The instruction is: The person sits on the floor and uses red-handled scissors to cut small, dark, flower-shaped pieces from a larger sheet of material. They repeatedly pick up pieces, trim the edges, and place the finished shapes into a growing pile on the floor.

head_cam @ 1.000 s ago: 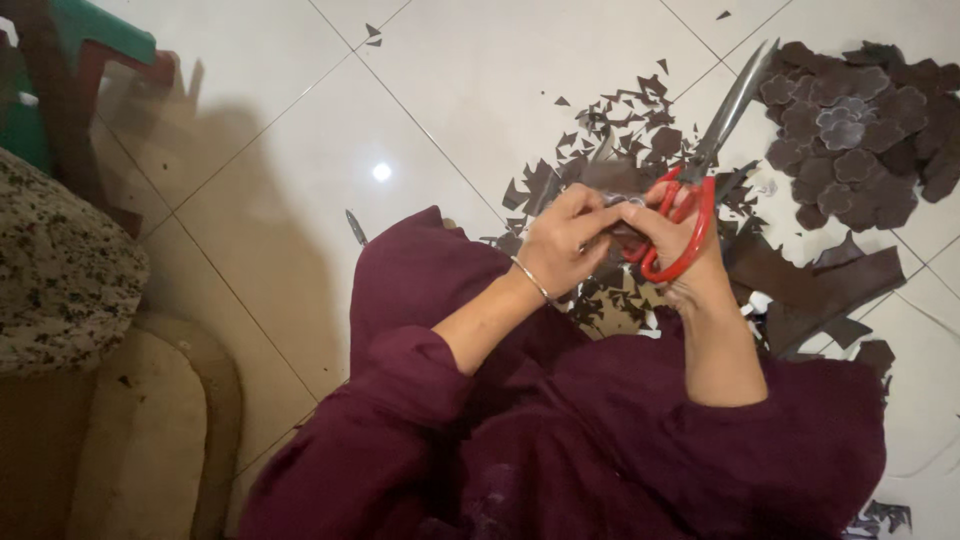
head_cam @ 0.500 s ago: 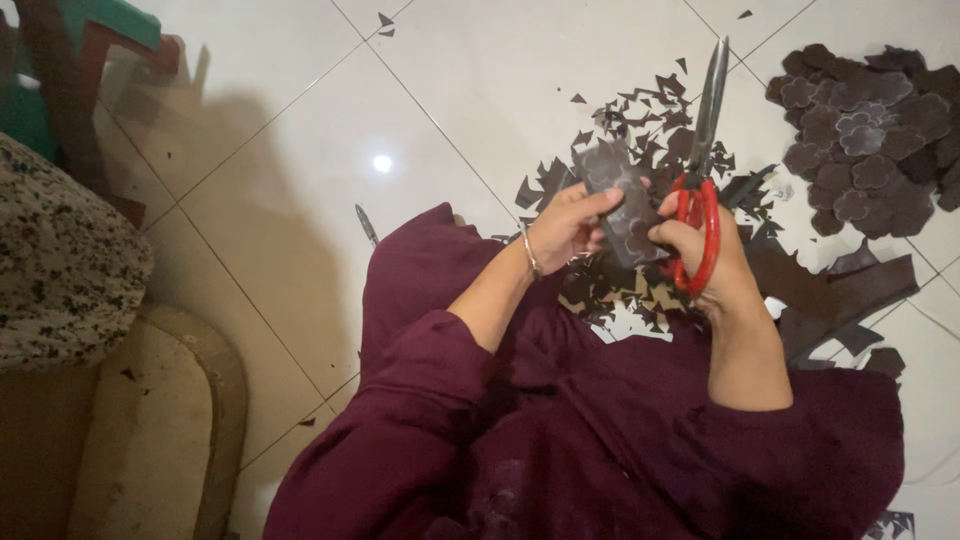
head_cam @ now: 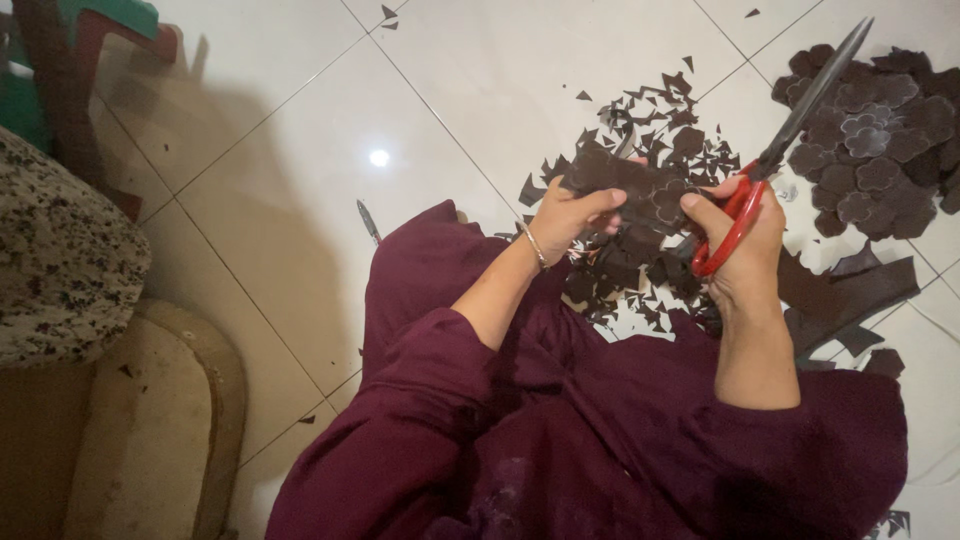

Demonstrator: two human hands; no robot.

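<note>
Nearest the camera, the person is sitting on the floor (head_cam: pixel 300 170) in a maroon robe (head_cam: pixel 600 440), both sleeves reaching forward over the lap. The left hand (head_cam: pixel 565 215), wearing a thin bangle (head_cam: pixel 536 248) at the wrist, is pinching a dark brown sheet (head_cam: pixel 625 190) by its near left edge; the sheet is hanging in the air between the two hands, above the lap, and is looking thin, matte and stiff, with scalloped flower outlines showing on its right part and jagged cut edges. The right hand (head_cam: pixel 745 250) is gripping red-handled scissors (head_cam: pixel 770 165), fingers closed through the loops, while its thumb is touching the sheet's right edge; the long grey blades are pointing up and away, closed together. Under the hands, small angular scraps (head_cam: pixel 640 290) are lying scattered on the white tiles. Farther right, a pile of cut flower shapes (head_cam: pixel 870 150) is lying on the floor, with long dark strips (head_cam: pixel 850 290) just beside it.
</note>
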